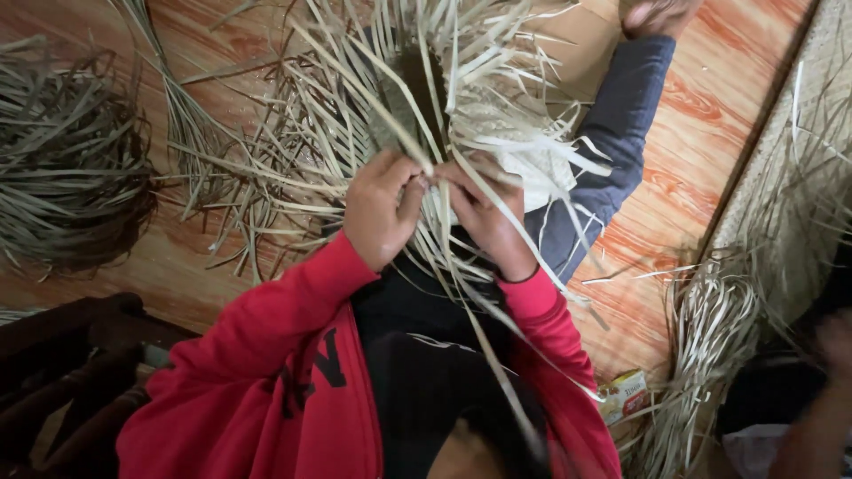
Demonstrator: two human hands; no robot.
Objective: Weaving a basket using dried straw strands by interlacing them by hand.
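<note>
Two hands work close together in the middle of the view. The left hand (380, 213) pinches pale dry strips (497, 133), and the right hand (486, 222) grips more strips just beside it. The woven piece (417, 98) with its loose ends sits at twelve o'clock from the hands. A dark pile of strips (67, 160) lies at nine o'clock on the orange wood floor (710, 133). A small box (624, 395) lies at four o'clock.

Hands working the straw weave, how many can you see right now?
2. The left hand grips the strips at the middle of the weave; the right hand is beside it, fingers in the same strips. A blurred shape at the right edge may be another person's hand.
</note>
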